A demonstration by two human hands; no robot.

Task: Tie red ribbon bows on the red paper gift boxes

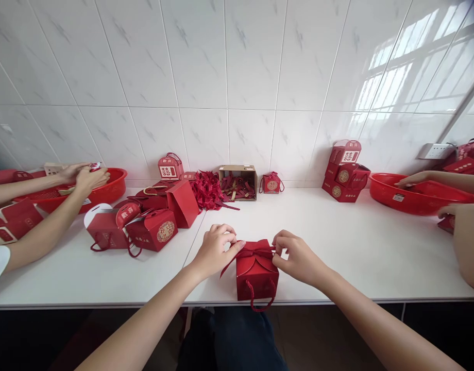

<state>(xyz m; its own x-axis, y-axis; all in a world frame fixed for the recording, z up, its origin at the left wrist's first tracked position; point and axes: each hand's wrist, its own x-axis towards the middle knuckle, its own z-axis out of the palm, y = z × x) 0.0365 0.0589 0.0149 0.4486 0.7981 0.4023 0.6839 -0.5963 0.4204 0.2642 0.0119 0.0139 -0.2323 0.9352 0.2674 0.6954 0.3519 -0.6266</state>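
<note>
A small red gift box (256,281) stands upright near the table's front edge, its twisted cord handle hanging over that edge. Around its gathered top runs a dark red ribbon (256,252), tied in the middle. My left hand (218,251) pinches the ribbon on the left side, and a loose tail hangs below the fingers. On the other side, my right hand (297,257) has its fingers closed on the ribbon close to the box's right corner.
Several red boxes (154,229) lie at left beside a ribbon heap (208,190) and a cardboard box (237,183). Stacked boxes (345,172) stand back right. Co-workers' hands (86,178) reach over red basins (407,193) at both sides.
</note>
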